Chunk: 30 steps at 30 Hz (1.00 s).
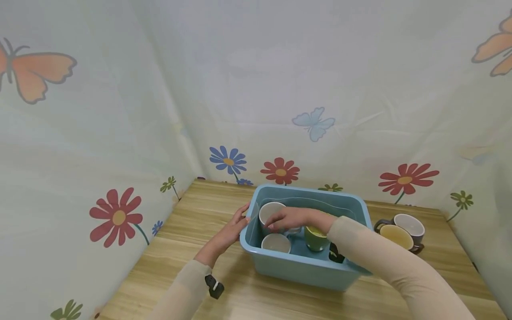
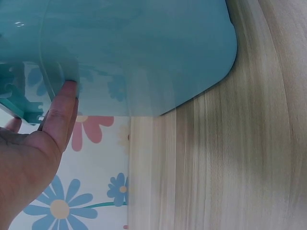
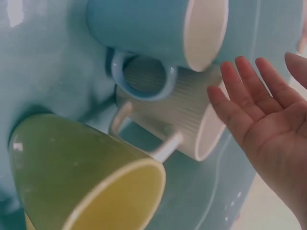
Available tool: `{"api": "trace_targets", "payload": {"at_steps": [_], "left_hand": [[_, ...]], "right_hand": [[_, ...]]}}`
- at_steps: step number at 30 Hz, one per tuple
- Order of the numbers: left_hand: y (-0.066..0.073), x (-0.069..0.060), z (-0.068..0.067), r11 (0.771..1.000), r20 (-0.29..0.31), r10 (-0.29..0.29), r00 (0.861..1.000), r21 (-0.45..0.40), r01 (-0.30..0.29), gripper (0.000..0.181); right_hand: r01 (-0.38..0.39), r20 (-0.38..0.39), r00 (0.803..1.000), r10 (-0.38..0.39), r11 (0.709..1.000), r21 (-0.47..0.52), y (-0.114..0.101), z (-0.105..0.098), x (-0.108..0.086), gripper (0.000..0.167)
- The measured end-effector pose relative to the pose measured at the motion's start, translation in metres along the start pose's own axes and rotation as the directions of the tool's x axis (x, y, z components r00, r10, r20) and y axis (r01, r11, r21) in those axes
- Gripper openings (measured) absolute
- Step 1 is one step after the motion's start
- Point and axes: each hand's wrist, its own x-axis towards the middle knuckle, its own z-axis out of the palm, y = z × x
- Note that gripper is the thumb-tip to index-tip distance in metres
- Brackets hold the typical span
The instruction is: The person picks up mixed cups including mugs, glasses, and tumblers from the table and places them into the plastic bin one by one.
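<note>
A blue plastic tub (image 1: 300, 266) stands on the table. At its left end, my left hand (image 1: 232, 231) holds the rim, fingers against the outer wall and thumb at the edge; the left wrist view shows these fingers (image 2: 60, 112) touching the wall. Over the tub's left part hovers my right hand (image 1: 294, 218), its fingers extended and holding nothing. Nearest to it is a ribbed white mug (image 3: 192, 115), beside a light blue mug (image 3: 144, 28) with a white inside. A green mug (image 3: 72, 163) with a yellow inside stands in the tub, partly hidden by the right forearm in the head view.
Right of the tub, a dark mug with a pale inside (image 1: 410, 224) and a brown mug with a yellow inside (image 1: 396, 236) stand close together on the wooden table (image 1: 192, 222). A flower-patterned curtain (image 1: 256, 111) hangs behind and at both sides.
</note>
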Motion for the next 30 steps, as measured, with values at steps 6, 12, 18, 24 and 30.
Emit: {"api": "trace_targets", "payload": {"at_steps": [6, 12, 18, 24, 30], "left_hand": [[0.001, 0.0, -0.001, 1.0, 0.002, 0.012, 1.0, 0.001, -0.012, 0.064], [0.002, -0.001, -0.001, 1.0, 0.007, 0.01, 1.0, 0.009, -0.01, 0.063], [0.0, -0.002, 0.0, 1.0, -0.001, 0.009, 1.0, 0.017, -0.009, 0.064], [0.002, -0.003, 0.002, 1.0, -0.016, 0.003, 1.0, 0.025, -0.003, 0.062], [0.001, -0.001, 0.001, 1.0, -0.004, 0.01, 1.0, 0.017, -0.01, 0.063]], "right_hand": [[-0.02, -0.031, 0.999, 0.021, 0.999, 0.03, -0.001, -0.013, -0.008, 0.044], [-0.025, -0.04, 0.999, 0.026, 0.999, 0.023, -0.008, -0.026, -0.026, 0.046], [-0.002, -0.105, 0.994, 0.006, 0.999, 0.035, -0.015, -0.037, -0.047, 0.045], [-0.023, -0.175, 0.984, 0.038, 0.996, 0.089, -0.014, -0.043, -0.065, 0.046], [0.006, -0.199, 0.98, 0.012, 0.996, 0.092, -0.014, -0.049, -0.08, 0.045]]}}
